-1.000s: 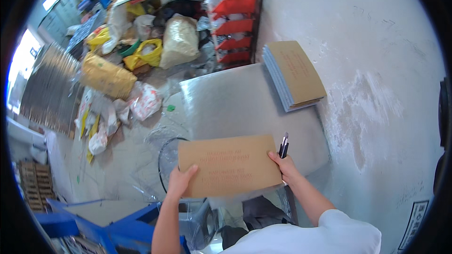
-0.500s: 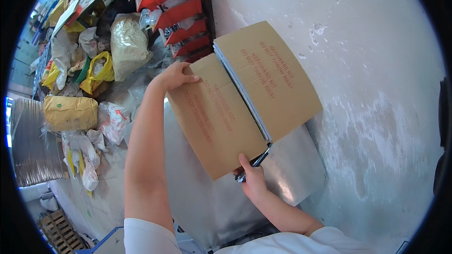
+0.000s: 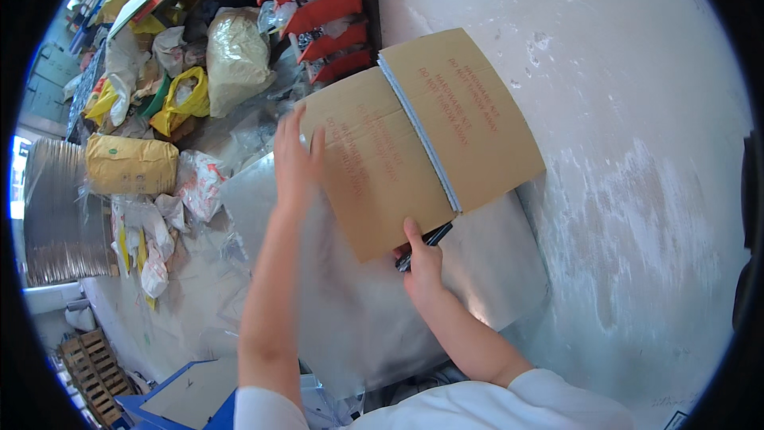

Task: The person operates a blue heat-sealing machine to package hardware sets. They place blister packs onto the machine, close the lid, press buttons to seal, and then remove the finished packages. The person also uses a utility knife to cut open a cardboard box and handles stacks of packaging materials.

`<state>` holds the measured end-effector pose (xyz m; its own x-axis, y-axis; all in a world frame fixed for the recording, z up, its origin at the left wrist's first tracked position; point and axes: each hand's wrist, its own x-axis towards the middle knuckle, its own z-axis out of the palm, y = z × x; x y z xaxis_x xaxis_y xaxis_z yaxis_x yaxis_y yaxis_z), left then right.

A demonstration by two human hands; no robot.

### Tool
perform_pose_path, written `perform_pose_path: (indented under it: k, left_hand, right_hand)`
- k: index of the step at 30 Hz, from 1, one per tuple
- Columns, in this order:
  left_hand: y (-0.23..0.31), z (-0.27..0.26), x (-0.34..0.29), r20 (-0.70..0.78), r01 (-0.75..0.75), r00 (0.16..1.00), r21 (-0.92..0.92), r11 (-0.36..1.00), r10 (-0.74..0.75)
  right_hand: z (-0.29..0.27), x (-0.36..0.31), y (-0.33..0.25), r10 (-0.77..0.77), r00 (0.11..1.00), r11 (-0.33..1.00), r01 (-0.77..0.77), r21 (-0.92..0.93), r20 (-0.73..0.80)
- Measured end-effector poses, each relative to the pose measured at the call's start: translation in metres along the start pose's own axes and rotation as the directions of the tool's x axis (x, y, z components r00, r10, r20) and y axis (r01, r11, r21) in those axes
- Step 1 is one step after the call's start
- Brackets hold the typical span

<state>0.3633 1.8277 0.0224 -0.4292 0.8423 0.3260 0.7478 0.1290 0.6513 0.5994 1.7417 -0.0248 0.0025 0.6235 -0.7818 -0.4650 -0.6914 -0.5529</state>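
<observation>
Left hand (image 3: 296,163) has come off the thumb-on-top hold it had half a sec ago, & it's now a blur, fingers spread wide by the left edge of the printed flat cardboard panel (image 3: 382,159); can't tell if any fingertip touches. Right hand (image 3: 423,263) hasn't quit: thumb on top of the panel's near corner, fingers curled under, a narrow pinch, prob. to steady that corner while the other shifts. Same hand keeps a dark utility knife (image 3: 438,234) tucked in its grasp, presumably so it needn't be put down. Panel's over the grey metal-topped worktable (image 3: 493,271), close along the layered edge of a stack of flat cardboard (image 3: 469,111); can't tell if its underside is fully resting. Stack sits toward the wall side, likely to leave working room nearer the body; red lettering on both. Just past that, a scuffed pale wall (image 3: 637,231). Farther off, red stacking bins (image 3: 334,40), tiered, prob. to save floor space; left of 'em a bulging translucent sack (image 3: 237,64), then a tan paper sack (image 3: 131,165), & at far left a film-wrapped stack (image 3: 68,215), wrapped presumably to hold it together.
</observation>
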Motion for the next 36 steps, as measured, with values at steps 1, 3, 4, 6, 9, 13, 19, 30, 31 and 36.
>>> perform_pose_path:
  k: [1,3,4,6,9,13,19,30,31,36]
  left_hand:
    - [0.014,-0.017,-0.045,-0.045,0.048,0.998,-0.061,0.997,-0.051]
    - [0.027,-0.060,-0.145,0.034,0.274,0.961,-0.256,0.927,-0.275]
    - [0.032,-0.078,-0.204,0.052,0.389,0.915,-0.384,0.838,-0.401]
    - [0.043,-0.114,-0.325,0.062,0.539,0.834,-0.304,0.786,-0.548]
    - [0.096,-0.158,-0.458,0.162,0.758,0.612,-0.401,0.515,-0.774]
    - [0.155,-0.203,-0.567,0.082,0.744,0.633,-0.339,0.576,-0.770]
    - [0.225,-0.238,-0.758,-0.241,0.684,0.586,-0.365,0.632,-0.773]
    - [0.409,-0.320,-1.185,-0.489,0.607,-0.201,-0.743,0.284,-0.849]
    - [0.409,-0.331,-1.204,-0.521,0.594,-0.219,-0.742,0.311,-0.825]
    - [0.364,-0.399,-1.257,-0.585,0.430,-0.242,-0.780,0.455,-0.774]
  right_hand:
    - [-0.002,0.002,-0.001,-0.006,1.000,0.997,0.004,0.074,0.024]
    - [-0.008,-0.005,-0.001,-0.003,0.995,0.980,-0.016,0.197,0.095]
    - [-0.016,-0.011,0.000,-0.005,0.981,0.980,-0.034,0.196,0.195]
    - [-0.040,-0.008,0.010,0.042,0.978,0.991,-0.068,0.119,0.207]
    - [-0.055,0.003,0.013,0.005,0.965,0.985,-0.049,0.165,0.261]
    - [-0.041,0.023,0.024,-0.128,0.959,0.983,0.087,0.163,0.255]
    - [-0.141,-0.074,0.122,-0.081,0.872,0.941,0.226,-0.251,0.482]
    - [-0.320,-0.594,0.454,0.508,0.130,0.594,0.663,-0.455,0.852]
    - [-0.327,-0.616,0.478,0.561,0.070,0.585,0.672,-0.455,0.825]
    - [-0.362,-0.664,0.552,0.383,0.105,0.309,0.922,-0.235,0.918]
